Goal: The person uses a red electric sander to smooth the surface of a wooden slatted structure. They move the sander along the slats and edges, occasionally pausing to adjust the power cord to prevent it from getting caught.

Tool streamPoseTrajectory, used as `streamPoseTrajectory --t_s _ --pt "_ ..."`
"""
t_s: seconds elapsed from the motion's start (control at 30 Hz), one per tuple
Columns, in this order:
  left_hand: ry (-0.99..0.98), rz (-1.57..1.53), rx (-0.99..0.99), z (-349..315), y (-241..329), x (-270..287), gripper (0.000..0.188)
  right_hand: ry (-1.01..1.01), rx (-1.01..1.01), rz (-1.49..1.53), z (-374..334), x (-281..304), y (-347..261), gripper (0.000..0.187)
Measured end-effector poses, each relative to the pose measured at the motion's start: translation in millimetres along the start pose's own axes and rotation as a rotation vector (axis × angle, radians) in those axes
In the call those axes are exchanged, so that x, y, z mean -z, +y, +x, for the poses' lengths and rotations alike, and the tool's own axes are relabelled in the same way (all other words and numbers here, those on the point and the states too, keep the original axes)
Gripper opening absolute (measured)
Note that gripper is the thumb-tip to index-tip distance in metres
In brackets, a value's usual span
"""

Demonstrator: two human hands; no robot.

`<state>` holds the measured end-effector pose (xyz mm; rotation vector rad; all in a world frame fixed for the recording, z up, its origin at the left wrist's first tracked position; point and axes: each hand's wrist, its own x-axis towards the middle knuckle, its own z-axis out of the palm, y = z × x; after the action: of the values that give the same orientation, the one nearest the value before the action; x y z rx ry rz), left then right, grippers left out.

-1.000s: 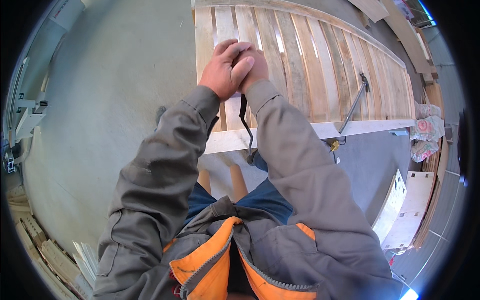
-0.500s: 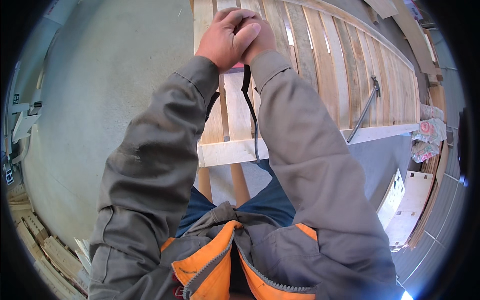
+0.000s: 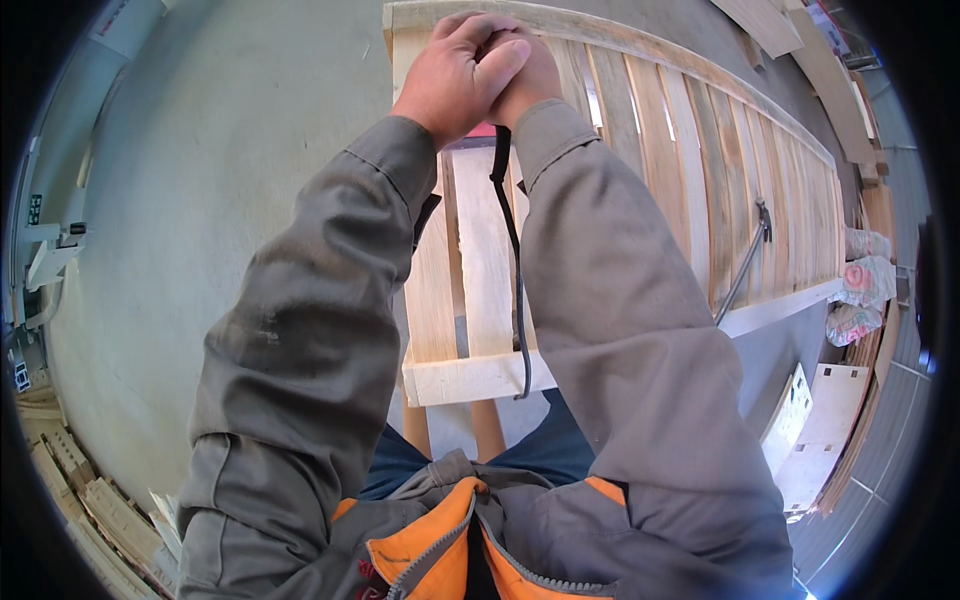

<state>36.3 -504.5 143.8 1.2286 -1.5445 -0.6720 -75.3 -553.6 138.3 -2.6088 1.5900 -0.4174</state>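
My left hand [image 3: 447, 88] and my right hand [image 3: 532, 78] are clasped together at the far left end of a slatted wooden frame [image 3: 486, 260]. The left fingers lie over the right hand. Both are closed around a corded tool, mostly hidden beneath them; only a strip of its red body [image 3: 482, 132] shows between my wrists. From it a black cord [image 3: 518, 245] runs toward me across the slats and hangs over the near rail. A hammer [image 3: 745, 255] rests on the slats to the right, its handle crossing the near rail.
Wooden supports [image 3: 487, 430] stand under the frame's near end. On the right are perforated boards [image 3: 820, 425], wrapped bags [image 3: 865, 282] and long planks [image 3: 835, 90]. Stacked timber pieces [image 3: 105, 510] lie at lower left, with white equipment [image 3: 55, 255] along the left side.
The frame sits lower in the picture, its far rail now showing, and the hammer appears lower and slightly right with it. My hands stay clasped in nearly the same spot in the picture.
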Motion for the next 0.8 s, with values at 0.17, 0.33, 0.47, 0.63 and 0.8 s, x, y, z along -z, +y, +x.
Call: streamPoseTrajectory --t_s 0.17,0.33,0.47,0.63,0.8 --pt "-0.004 -0.023 0.013 31.3 -4.5 3.2 0.051 0.039 0.015 -0.022 32.9 -4.1 8.2 0.034" --pt "0.002 0.006 -0.048 60.9 -21.4 5.8 0.051 0.123 0.044 0.002 71.9 -30.3 22.5 0.033" --pt "0.009 -0.029 -0.043 79.2 -32.5 8.5 0.050 0.098 0.071 -0.021 92.8 -29.5 23.0 0.032" --pt "-0.037 -0.029 -0.053 95.5 -37.3 14.7 0.048 0.108 0.087 -0.034 109.5 -32.2 27.1 0.032" --pt "-0.032 -0.078 -0.017 87.2 -32.3 12.3 0.048 0.041 0.099 -0.117 106.7 -29.0 25.4 0.034"
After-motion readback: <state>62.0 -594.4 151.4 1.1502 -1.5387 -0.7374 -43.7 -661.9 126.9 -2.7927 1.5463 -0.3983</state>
